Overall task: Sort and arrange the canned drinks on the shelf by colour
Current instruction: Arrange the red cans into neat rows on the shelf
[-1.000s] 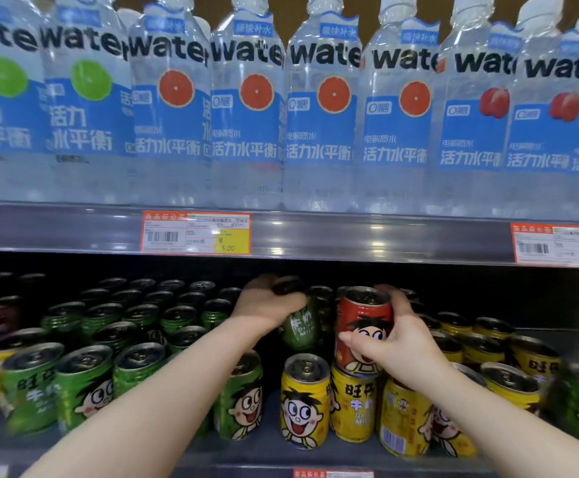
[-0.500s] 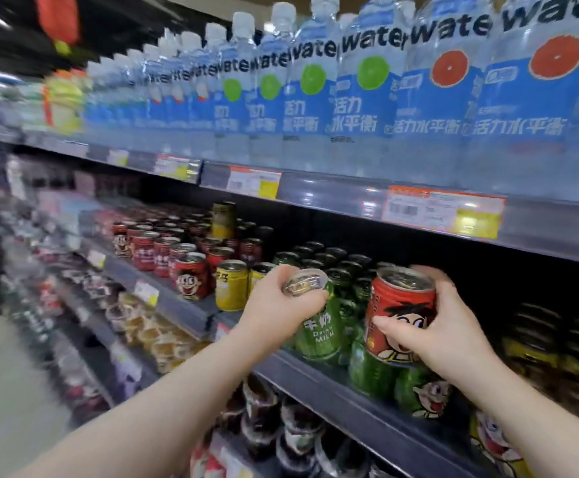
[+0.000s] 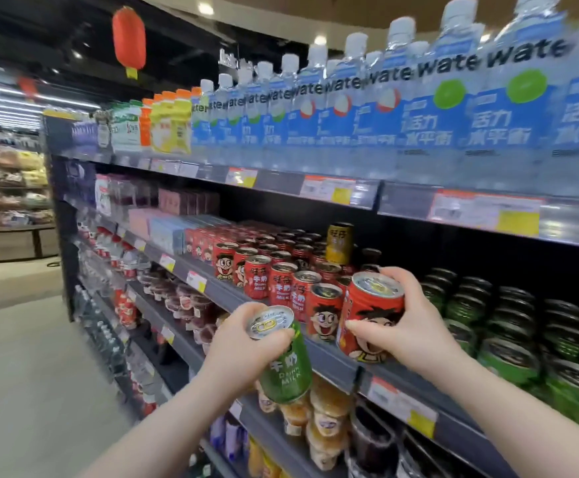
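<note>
The red can (image 3: 372, 317) is gripped in the right hand (image 3: 407, 326) at the shelf's (image 3: 332, 362) front edge, just beside the red cans (image 3: 281, 281). The left hand (image 3: 243, 343) clasps a tilted green can (image 3: 286, 365) in front of the shelf. Green cans (image 3: 508, 326) stand to the right, a lone yellow can (image 3: 339, 243) atop the red ones.

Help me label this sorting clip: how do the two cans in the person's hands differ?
The green can in the left hand tilts, its top leaning left; the red can in the right hand stands nearly upright. The green can shows lettering, the red can a cartoon face. Both have silver ring-pull tops.
</note>
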